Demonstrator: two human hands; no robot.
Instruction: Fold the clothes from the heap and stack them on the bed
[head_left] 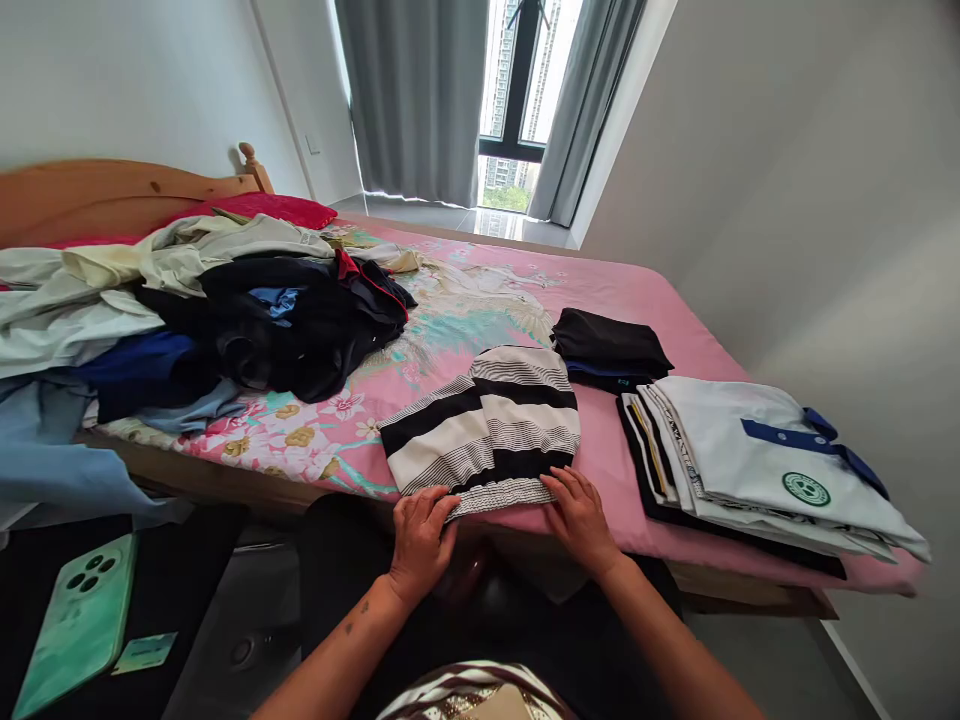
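A pair of black-and-white striped shorts lies spread on the bed, its gathered elastic waistband towards me at the bed's front edge. My left hand pinches the left end of that waistband, fingers on top and thumb towards the middle. At the right end, my right hand has its fingers closed over the waistband corner. Both legs of the shorts point away from me, and the left one slants out to the side.
Folded shirts form a stack on the right, behind which sits a dark folded pile. Loose clothes are heaped on the left of the pink bedsheet. A green phone and a card lie at lower left.
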